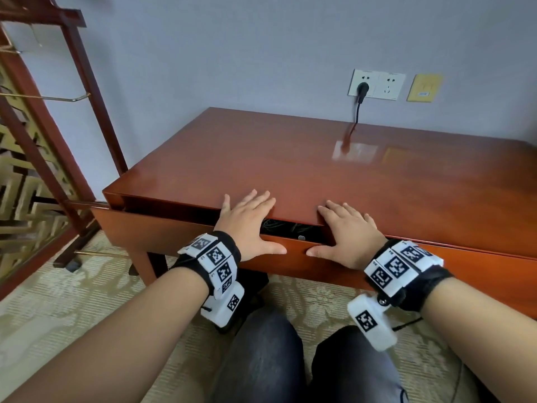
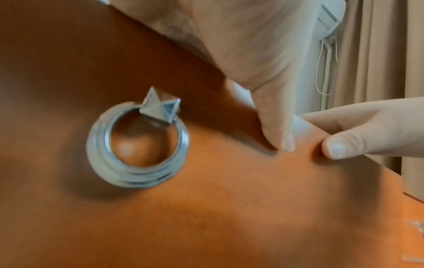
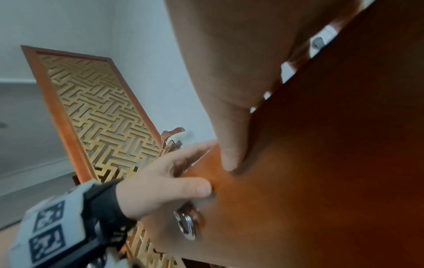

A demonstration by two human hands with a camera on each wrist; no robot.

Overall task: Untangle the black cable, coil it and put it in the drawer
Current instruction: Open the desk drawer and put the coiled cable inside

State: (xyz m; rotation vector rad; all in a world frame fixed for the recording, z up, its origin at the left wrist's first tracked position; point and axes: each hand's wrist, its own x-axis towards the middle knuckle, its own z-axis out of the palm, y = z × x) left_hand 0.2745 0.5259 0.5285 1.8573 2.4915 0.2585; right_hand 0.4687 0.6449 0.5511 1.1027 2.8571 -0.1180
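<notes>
Barely seen, black cable (image 1: 286, 228) tangled inside drawer (image 1: 174, 228); both hands' grip apart, flat

Legible markings: none found.
Wrist bands (image 1: 216, 258) carry black-and-white coded squares only; a small label on the yellow wall plate (image 1: 424, 87) is too blurred to read.

A hotel-like room: glossy wooden desk (image 1: 319, 158), patterned carpet (image 1: 43, 321), wall sockets (image 1: 376, 84), gold lattice screen (image 3: 101, 116).
</notes>
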